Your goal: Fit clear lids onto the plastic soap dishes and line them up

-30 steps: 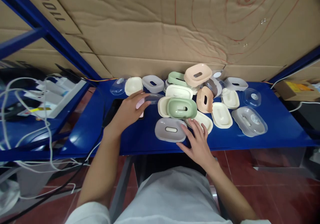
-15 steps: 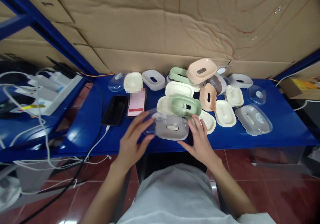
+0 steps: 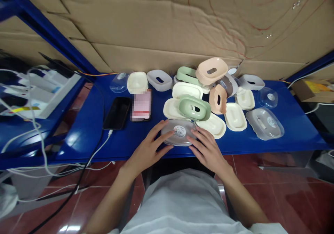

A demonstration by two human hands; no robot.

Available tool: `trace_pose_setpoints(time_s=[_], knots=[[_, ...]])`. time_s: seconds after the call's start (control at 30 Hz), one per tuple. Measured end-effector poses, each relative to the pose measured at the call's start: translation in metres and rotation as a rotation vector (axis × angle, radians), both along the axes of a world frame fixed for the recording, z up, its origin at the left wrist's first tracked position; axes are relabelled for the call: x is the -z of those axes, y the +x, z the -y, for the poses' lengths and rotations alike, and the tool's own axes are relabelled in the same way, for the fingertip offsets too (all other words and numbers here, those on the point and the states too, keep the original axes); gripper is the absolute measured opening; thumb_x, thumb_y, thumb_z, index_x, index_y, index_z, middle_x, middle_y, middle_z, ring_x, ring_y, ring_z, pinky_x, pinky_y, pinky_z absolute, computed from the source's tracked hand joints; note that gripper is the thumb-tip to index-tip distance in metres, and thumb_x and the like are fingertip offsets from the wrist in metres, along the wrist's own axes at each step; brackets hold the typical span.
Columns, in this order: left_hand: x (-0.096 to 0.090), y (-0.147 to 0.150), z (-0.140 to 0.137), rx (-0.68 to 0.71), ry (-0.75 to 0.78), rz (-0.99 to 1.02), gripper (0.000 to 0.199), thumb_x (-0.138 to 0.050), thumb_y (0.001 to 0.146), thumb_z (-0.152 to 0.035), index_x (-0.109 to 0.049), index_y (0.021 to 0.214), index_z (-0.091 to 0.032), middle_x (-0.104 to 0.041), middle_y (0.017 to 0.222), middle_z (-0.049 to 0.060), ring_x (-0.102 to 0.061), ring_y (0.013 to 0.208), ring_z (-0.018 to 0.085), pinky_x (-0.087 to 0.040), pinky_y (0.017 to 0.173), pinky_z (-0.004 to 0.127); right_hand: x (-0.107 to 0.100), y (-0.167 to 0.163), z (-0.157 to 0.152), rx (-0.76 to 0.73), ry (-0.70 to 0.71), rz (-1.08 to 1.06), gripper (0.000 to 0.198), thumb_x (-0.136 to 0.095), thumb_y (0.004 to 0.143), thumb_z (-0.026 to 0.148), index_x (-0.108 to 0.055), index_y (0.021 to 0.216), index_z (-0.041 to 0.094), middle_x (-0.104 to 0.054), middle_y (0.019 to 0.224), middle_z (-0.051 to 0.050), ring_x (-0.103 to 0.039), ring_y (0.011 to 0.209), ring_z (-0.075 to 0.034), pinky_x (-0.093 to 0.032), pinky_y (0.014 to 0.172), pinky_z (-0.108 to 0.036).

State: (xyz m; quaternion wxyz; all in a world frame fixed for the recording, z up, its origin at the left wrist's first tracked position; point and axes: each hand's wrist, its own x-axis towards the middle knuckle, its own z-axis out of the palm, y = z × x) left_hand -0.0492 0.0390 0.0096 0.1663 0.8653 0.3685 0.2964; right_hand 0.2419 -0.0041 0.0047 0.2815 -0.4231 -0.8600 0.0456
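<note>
A clear plastic lid (image 3: pixel 180 131) with a round label sits over a grey soap dish (image 3: pixel 180 144) near the front edge of the blue table. From its left side my left hand (image 3: pixel 147 148) grips the lid, one finger lying on top and the thumb at the front edge. My right hand (image 3: pixel 208 147) holds the right end, fingers bent over the lid's rim. Just behind are a green soap dish part (image 3: pixel 194 108) with a slot and cream trays (image 3: pixel 212 125). Whether the lid is fully seated cannot be made out.
More parts stand behind: a peach piece (image 3: pixel 212 70), a grey one (image 3: pixel 159 80) and a cream stack (image 3: pixel 137 82). At right lies a lidded grey soap dish (image 3: pixel 264 124). Two phones, one black (image 3: pixel 117 113) with a white cable, lie left. Cardboard (image 3: pixel 146 25) walls the back.
The clear lid, tilted at my left hand before, has moved right and down over the grey dish. Both hands have closed in on its two ends.
</note>
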Motion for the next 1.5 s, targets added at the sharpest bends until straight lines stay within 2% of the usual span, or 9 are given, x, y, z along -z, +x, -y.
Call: trace_pose_setpoints(time_s=[0.13, 0.23, 0.5, 0.6, 0.73, 0.9, 1.1, 1.33, 1.5], knots=[[0.004, 0.000, 0.002, -0.031, 0.054, 0.053, 0.056, -0.074, 0.103, -0.029, -0.054, 0.155, -0.032, -0.049, 0.166, 0.013, -0.051, 0.155, 0.033, -0.051, 0.125, 0.054, 0.000, -0.004, -0.002, -0.015, -0.038, 0.065, 0.075, -0.061, 0.109, 0.024, -0.025, 0.175, 0.028, -0.046, 0.172, -0.012, -0.031, 0.166, -0.032, -0.040, 0.131, -0.061], [0.008, 0.000, 0.000, -0.049, 0.080, 0.088, 0.055, -0.076, 0.101, -0.029, -0.057, 0.153, -0.033, -0.054, 0.161, 0.013, -0.055, 0.151, 0.033, -0.055, 0.122, 0.054, 0.001, -0.004, -0.003, -0.026, -0.054, 0.080, 0.080, -0.060, 0.109, 0.021, -0.018, 0.177, 0.030, -0.040, 0.175, -0.010, -0.026, 0.168, -0.031, -0.041, 0.131, -0.060], [0.013, -0.002, 0.005, -0.060, 0.158, 0.104, 0.049, -0.081, 0.097, -0.028, -0.064, 0.143, -0.032, -0.063, 0.149, 0.013, -0.060, 0.146, 0.034, -0.060, 0.115, 0.055, 0.002, -0.004, 0.002, -0.078, -0.080, 0.053, 0.082, -0.050, 0.107, 0.005, -0.016, 0.177, 0.032, -0.041, 0.175, -0.007, -0.026, 0.167, -0.028, -0.042, 0.132, -0.055], [0.011, -0.002, 0.004, -0.057, 0.135, 0.119, 0.046, -0.081, 0.097, -0.029, -0.065, 0.140, -0.030, -0.062, 0.149, 0.013, -0.061, 0.145, 0.033, -0.059, 0.117, 0.055, -0.001, -0.006, -0.001, -0.074, -0.085, 0.031, 0.081, -0.057, 0.108, 0.013, -0.018, 0.177, 0.031, -0.043, 0.174, -0.010, -0.029, 0.167, -0.029, -0.038, 0.133, -0.059], [0.008, 0.000, 0.001, -0.067, 0.065, 0.129, 0.041, -0.079, 0.099, -0.030, -0.066, 0.138, -0.031, -0.059, 0.148, 0.012, -0.063, 0.140, 0.030, -0.062, 0.114, 0.050, -0.003, -0.010, -0.005, -0.001, -0.119, 0.030, 0.083, -0.068, 0.105, 0.029, -0.025, 0.175, 0.033, -0.030, 0.179, -0.015, -0.027, 0.167, -0.035, -0.041, 0.129, -0.062], [0.007, 0.008, 0.011, -0.046, 0.077, 0.147, 0.037, -0.079, 0.099, -0.027, -0.069, 0.134, -0.031, -0.059, 0.141, 0.011, -0.064, 0.133, 0.028, -0.067, 0.103, 0.045, -0.001, -0.011, -0.003, 0.068, -0.140, 0.006, 0.086, -0.069, 0.104, 0.027, -0.022, 0.175, 0.038, -0.016, 0.183, -0.012, -0.023, 0.168, -0.037, -0.042, 0.129, -0.062], [0.007, 0.020, 0.026, 0.018, 0.095, 0.162, 0.035, -0.075, 0.100, -0.017, -0.067, 0.132, -0.029, -0.058, 0.142, 0.012, -0.062, 0.131, 0.026, -0.066, 0.102, 0.044, -0.009, 0.009, 0.002, 0.035, -0.129, 0.055, 0.079, -0.072, 0.102, 0.030, -0.036, 0.171, 0.040, -0.032, 0.178, -0.010, -0.029, 0.165, -0.039, -0.045, 0.126, -0.065], [0.004, 0.029, 0.033, 0.110, 0.053, 0.179, 0.035, -0.070, 0.100, -0.008, -0.067, 0.131, -0.025, -0.058, 0.146, 0.014, -0.060, 0.140, 0.027, -0.061, 0.114, 0.048, -0.013, 0.044, 0.003, -0.045, -0.292, 0.008, 0.082, -0.079, 0.098, 0.035, -0.040, 0.170, 0.036, -0.032, 0.177, -0.012, -0.038, 0.162, -0.034, -0.050, 0.124, -0.054], [-0.006, 0.035, 0.035, 0.091, -0.077, 0.285, 0.040, -0.068, 0.099, -0.010, -0.062, 0.136, -0.026, -0.053, 0.154, 0.015, -0.062, 0.141, 0.027, -0.063, 0.112, 0.046, -0.006, 0.050, 0.013, -0.030, -0.126, -0.097, 0.073, -0.076, 0.099, 0.034, -0.046, 0.165, 0.036, -0.040, 0.169, -0.014, -0.047, 0.156, -0.035, -0.055, 0.120, -0.053]])
